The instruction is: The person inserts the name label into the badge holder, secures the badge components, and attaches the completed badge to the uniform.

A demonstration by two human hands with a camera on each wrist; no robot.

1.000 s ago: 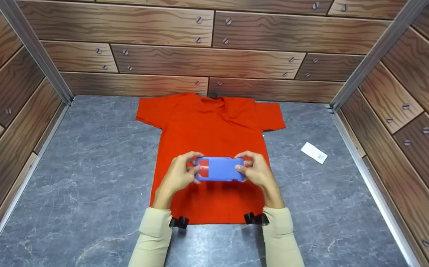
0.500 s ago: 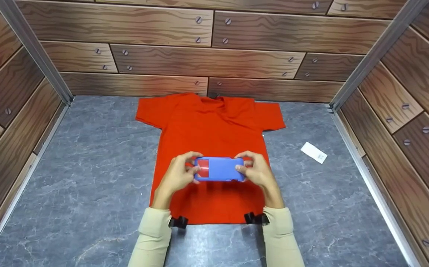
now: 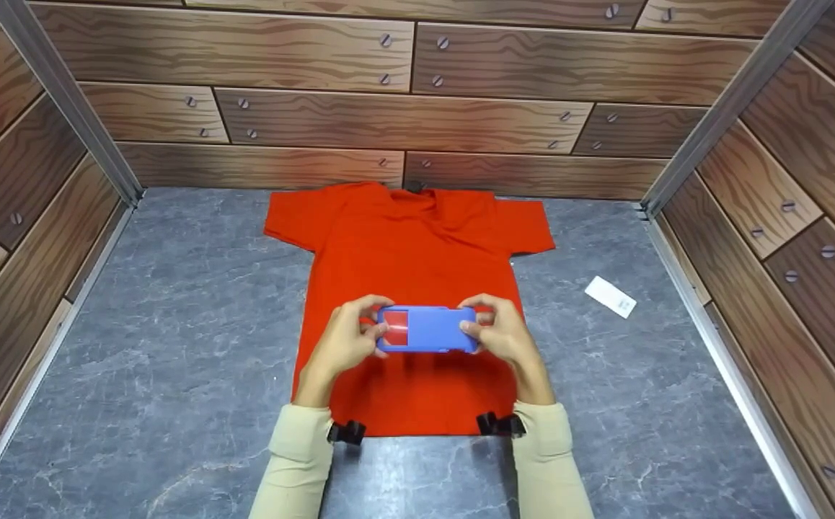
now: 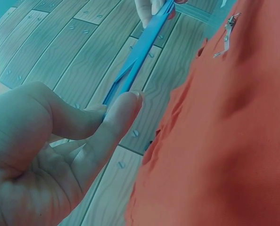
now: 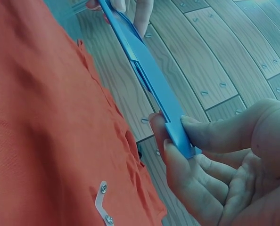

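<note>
A blue phone case (image 3: 434,329), flat with rounded corners, is held lengthwise between both hands, above an orange-red T-shirt (image 3: 410,267). Through a window at its left end shows red, with a bright glint. My left hand (image 3: 345,337) pinches that end; in the left wrist view, thumb and a finger (image 4: 123,110) meet at its edge. The other end sits between the thumb and fingers of my right hand (image 3: 505,337). In the right wrist view, the case (image 5: 154,84) appears thin, with notches along its side.
On the grey marbled surface (image 3: 194,324), right of the shirt, lies a white card (image 3: 611,297) with small print. Wood-patterned walls (image 3: 316,115) with metal corner posts (image 3: 78,108) enclose the back and both sides. Black straps with mounts (image 3: 500,424) sit at the wrists.
Both hands keep hold of the phone case in nearly the same place. The case shifts only very slightly; the shirt and the white card stay put.
</note>
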